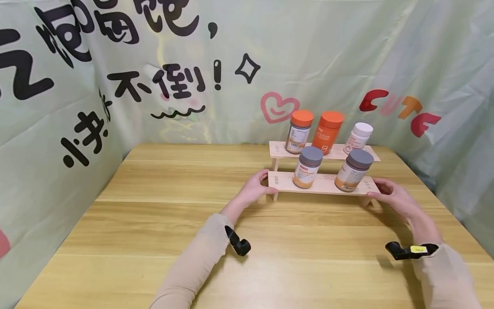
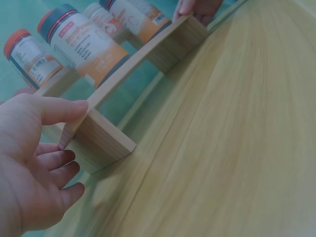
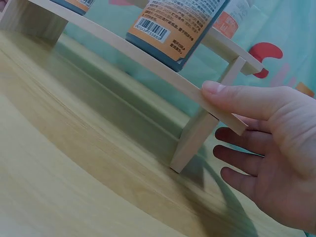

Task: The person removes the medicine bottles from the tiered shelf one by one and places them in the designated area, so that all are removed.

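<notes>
A two-tier wooden shelf (image 1: 327, 184) stands on the table. At the left end of its lower board, my left hand (image 1: 252, 188) grips the edge, thumb in front; its lower fingers curl beside the leg in the left wrist view. My right hand (image 1: 399, 199) holds the opposite end, thumb on the front edge. Two grey-capped supplement bottles (image 1: 307, 167) (image 1: 353, 171) stand on the lower board. The upper board carries an orange-capped bottle (image 1: 298, 132), an all-orange bottle (image 1: 327, 133) and a small white bottle (image 1: 358, 137).
The wood-grain table (image 1: 173, 184) extends left of the shelf and in front of it. Behind and along both sides hangs a pale green printed cloth (image 1: 328, 56). A black camera mount sits on the left wrist (image 1: 238, 242) and another on the right wrist (image 1: 411, 251).
</notes>
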Demonstrator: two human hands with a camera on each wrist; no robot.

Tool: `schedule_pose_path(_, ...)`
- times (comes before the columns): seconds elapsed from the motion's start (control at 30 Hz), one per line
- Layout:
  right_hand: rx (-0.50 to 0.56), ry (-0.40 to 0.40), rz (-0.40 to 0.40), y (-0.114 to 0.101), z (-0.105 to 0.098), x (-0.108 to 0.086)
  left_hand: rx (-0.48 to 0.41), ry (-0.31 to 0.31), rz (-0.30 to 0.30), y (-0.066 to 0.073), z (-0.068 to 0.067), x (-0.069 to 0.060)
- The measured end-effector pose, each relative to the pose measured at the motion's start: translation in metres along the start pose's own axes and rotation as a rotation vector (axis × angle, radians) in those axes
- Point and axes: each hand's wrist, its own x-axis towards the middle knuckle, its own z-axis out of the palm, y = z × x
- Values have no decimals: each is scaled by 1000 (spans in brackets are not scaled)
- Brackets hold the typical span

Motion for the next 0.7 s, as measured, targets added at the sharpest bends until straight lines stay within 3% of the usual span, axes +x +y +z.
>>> schedule_pose_path(0.43, 36, -70, -10, -21, 20, 4, -24, -17, 15, -4, -32, -21)
schedule_pose_path(0.7, 66, -90, -30, -37, 37, 8, -20, -1, -14, -14, -54, -28)
